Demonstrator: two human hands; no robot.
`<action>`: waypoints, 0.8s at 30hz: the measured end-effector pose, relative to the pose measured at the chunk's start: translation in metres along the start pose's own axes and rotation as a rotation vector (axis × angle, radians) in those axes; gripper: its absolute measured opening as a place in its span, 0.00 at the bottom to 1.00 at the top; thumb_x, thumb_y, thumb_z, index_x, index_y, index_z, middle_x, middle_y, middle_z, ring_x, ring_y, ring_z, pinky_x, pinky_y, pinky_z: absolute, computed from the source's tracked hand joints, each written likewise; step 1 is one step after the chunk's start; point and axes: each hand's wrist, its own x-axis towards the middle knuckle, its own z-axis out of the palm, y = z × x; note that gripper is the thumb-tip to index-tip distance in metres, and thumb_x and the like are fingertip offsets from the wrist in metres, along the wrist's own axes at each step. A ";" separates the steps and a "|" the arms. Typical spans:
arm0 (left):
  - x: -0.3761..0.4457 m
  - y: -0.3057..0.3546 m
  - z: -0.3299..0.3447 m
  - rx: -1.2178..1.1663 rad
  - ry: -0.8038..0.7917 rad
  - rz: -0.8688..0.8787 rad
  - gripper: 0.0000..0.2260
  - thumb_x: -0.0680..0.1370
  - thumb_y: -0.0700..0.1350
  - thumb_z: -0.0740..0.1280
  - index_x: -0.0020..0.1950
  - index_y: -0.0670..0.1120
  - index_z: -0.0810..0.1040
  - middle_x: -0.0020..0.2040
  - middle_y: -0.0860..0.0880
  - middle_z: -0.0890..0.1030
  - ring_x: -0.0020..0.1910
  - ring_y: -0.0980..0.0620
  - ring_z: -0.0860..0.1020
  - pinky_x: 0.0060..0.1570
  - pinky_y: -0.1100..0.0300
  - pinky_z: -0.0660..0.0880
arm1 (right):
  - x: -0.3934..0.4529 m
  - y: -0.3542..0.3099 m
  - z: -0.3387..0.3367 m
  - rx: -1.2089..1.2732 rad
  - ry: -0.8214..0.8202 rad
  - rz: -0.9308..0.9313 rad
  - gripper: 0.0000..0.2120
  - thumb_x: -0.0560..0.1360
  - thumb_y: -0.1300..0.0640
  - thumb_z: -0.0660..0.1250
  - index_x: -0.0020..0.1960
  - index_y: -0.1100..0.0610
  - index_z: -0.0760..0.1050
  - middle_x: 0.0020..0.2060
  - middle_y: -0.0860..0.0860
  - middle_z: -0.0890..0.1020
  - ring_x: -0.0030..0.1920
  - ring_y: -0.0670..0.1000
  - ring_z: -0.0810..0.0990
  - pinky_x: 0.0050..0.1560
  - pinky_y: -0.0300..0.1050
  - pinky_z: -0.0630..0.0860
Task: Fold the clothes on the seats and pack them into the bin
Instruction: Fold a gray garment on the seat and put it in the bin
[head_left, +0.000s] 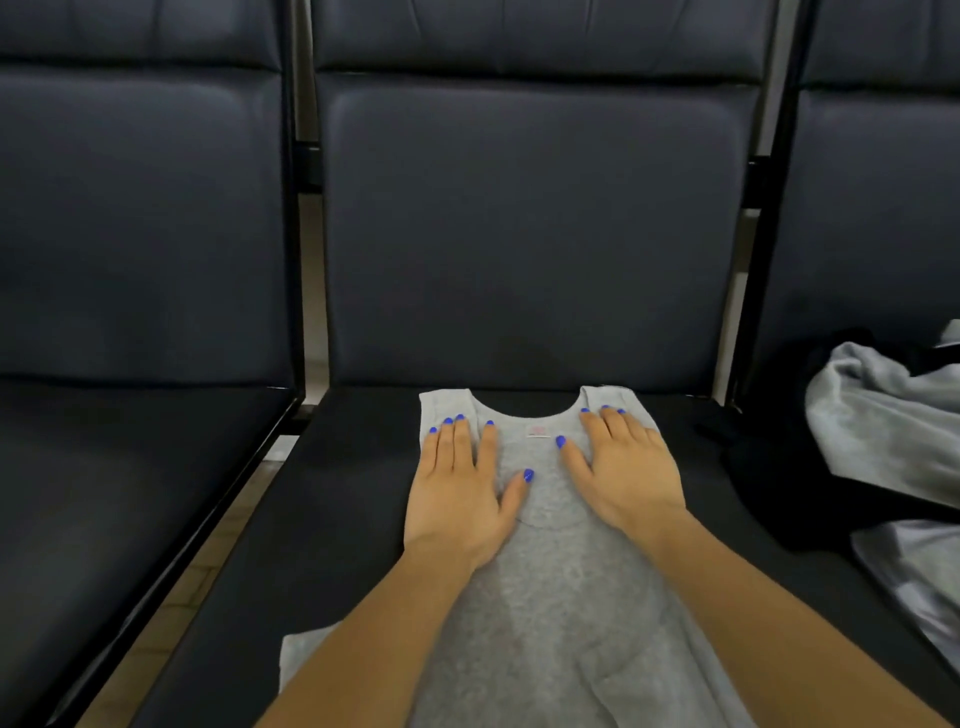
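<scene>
A grey sleeveless top (545, 597) lies flat on the middle seat (353, 467), neckline toward the backrest. My left hand (460, 488) presses flat on its left shoulder area, fingers straight and spread. On the right shoulder area my right hand (623, 467) lies flat in the same way. Both forearms cross the lower part of the top. A small label shows between the hands just below the neckline. No bin is in view.
A pile of unfolded clothes, light grey (883, 415) over black (779, 483), sits on the right seat. The left seat (130, 493) is dark and bare. Floor (291, 447) shows through the gap between the left and middle seats.
</scene>
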 end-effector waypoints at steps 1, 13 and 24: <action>0.004 -0.001 0.000 0.009 0.008 0.000 0.42 0.69 0.65 0.27 0.79 0.46 0.47 0.78 0.40 0.51 0.77 0.45 0.48 0.76 0.51 0.41 | 0.006 0.001 -0.001 -0.014 -0.024 0.000 0.31 0.79 0.38 0.43 0.77 0.54 0.56 0.76 0.53 0.59 0.76 0.53 0.55 0.74 0.47 0.51; -0.001 -0.016 -0.033 -0.041 -0.140 0.041 0.31 0.79 0.60 0.37 0.78 0.44 0.39 0.79 0.43 0.49 0.78 0.48 0.44 0.74 0.49 0.36 | -0.114 -0.048 -0.108 0.941 -0.662 0.152 0.27 0.78 0.54 0.63 0.74 0.51 0.59 0.68 0.49 0.68 0.58 0.45 0.69 0.55 0.35 0.68; -0.212 -0.032 -0.130 -0.111 -0.211 0.372 0.24 0.74 0.55 0.51 0.66 0.53 0.74 0.65 0.55 0.75 0.65 0.54 0.74 0.63 0.57 0.70 | -0.211 -0.060 -0.044 0.198 -0.677 -0.174 0.29 0.82 0.43 0.47 0.78 0.53 0.45 0.78 0.52 0.44 0.77 0.50 0.42 0.74 0.47 0.40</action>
